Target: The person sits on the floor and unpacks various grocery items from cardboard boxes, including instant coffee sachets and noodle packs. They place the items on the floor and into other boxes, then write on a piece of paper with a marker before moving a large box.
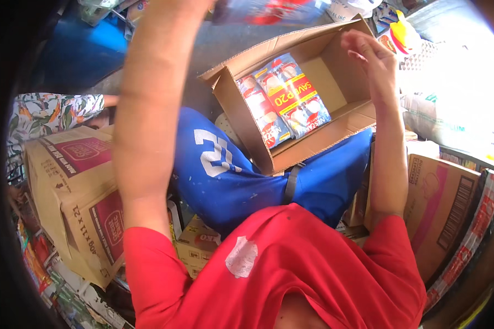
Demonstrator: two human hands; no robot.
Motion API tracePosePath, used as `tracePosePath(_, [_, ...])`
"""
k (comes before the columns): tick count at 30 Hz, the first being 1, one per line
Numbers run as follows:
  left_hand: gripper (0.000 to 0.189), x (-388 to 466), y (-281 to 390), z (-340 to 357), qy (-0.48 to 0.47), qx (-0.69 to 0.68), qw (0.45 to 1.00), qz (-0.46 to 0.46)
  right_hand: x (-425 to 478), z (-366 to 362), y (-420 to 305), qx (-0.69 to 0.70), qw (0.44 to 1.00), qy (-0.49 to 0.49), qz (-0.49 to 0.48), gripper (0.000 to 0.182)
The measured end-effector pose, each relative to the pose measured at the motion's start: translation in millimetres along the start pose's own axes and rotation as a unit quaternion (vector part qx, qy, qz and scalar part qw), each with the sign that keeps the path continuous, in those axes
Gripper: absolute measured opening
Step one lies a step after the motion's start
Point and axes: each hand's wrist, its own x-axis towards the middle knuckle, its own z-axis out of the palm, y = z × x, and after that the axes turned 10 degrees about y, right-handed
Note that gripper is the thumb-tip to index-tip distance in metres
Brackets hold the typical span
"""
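Observation:
My left forearm reaches up past the top edge, so my left hand is out of view. Beside the wrist, a blurred blue and red plastic pack (267, 11) shows at the top; what holds it cannot be seen. My right hand (370, 51) is raised over the right end of an open cardboard box (247, 123), fingers loosely bent and holding nothing. The box rests tilted over my blue shorts. Inside, towards its left end, lie two Nescafé sachet packs: one (292, 96) with a red and yellow printed band, partly overlapping another (263, 113) at the left wall.
A large printed carton (78, 164) stands at my left, another carton (440, 197) at my right. Smaller yellowish cartons (195, 242) are below my left leg. Another person's patterned garment (57, 115) and part of an arm show at far left. Plastic bags (432, 115) lie at right.

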Motion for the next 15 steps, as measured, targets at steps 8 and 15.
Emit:
tracePosePath(8, [0.056, -20, -75, 43, 0.007, -0.028, 0.994, -0.103, -20, 1, -29, 0.133, 0.985, -0.018, 0.109, 0.044])
tracePosePath(15, [0.050, -10, -92, -12, 0.134, 0.200, 0.971, -0.007, -44, 0, 30, -0.105, 0.919, -0.173, 0.339, 0.046])
